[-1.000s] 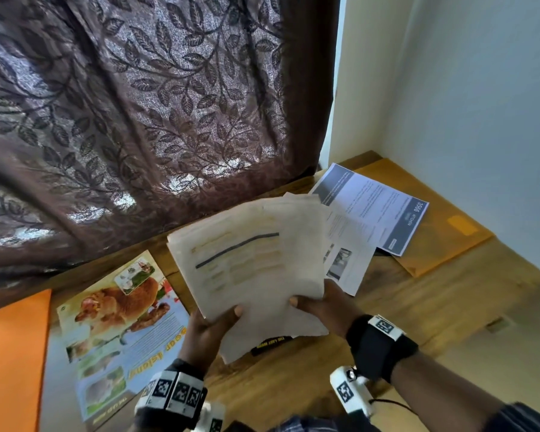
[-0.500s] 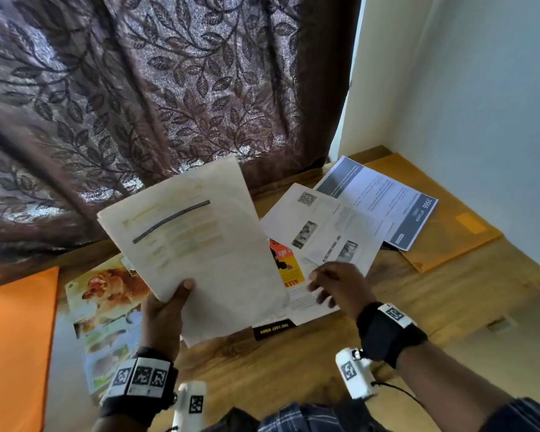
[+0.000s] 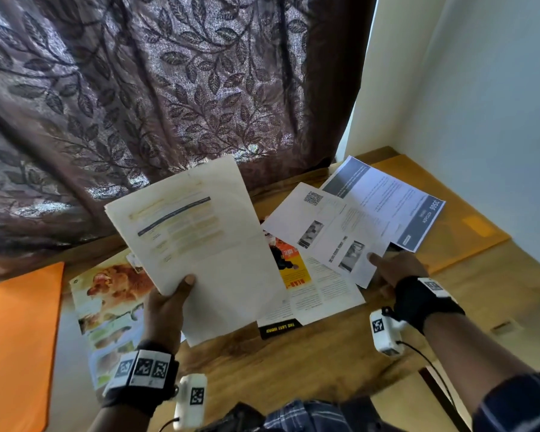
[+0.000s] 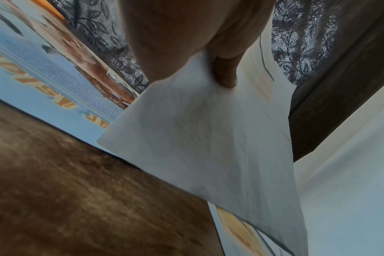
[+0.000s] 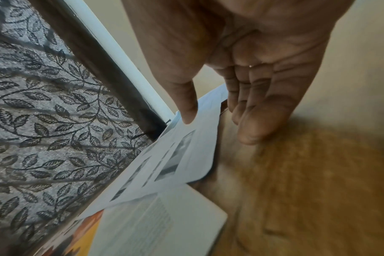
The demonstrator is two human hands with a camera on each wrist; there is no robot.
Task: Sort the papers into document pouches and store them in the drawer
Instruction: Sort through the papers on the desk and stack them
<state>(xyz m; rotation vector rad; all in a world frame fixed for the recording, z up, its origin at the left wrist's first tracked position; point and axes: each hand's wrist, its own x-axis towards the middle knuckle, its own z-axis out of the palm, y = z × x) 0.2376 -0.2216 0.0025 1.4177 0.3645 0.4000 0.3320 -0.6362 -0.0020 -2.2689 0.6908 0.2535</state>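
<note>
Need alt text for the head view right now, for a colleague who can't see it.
The left hand holds a stack of pale sheets above a wooden table, while the right hand touches a white sheet among papers spread there. Orange pouches lie at the table's far right and far left, under a leaf-patterned curtain.

A cream sheaf of papers (image 3: 200, 244) stood tilted above the wooden desk; loose printed sheets (image 3: 334, 232) lay fanned beside it, overlapping an orange pouch (image 3: 468, 226) at the wall.
</note>
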